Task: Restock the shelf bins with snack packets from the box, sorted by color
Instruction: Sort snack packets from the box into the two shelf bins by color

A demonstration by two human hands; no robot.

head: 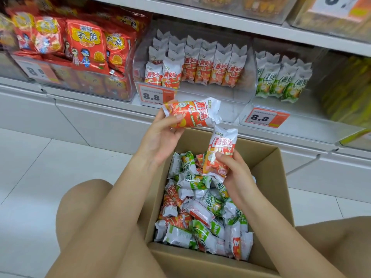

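Observation:
An open cardboard box (267, 169) on the floor between my knees holds several mixed orange and green snack packets (202, 215). My left hand (160, 137) grips an orange packet (192, 113) lying sideways, raised just below the shelf. My right hand (232, 169) holds a second orange packet (220, 151) upright above the box. A clear bin (243, 97) in the middle of the shelf contains rows of orange packets (192, 71). To its right, another clear bin (313, 121) has green packets (283, 83).
A bin of large red snack bags (84, 49) fills the shelf at left. Price tags reading 8.8 (154, 96) hang on the bin fronts. Yellow packs (349, 89) sit at far right. White floor tiles (30, 167) spread to the left of the box.

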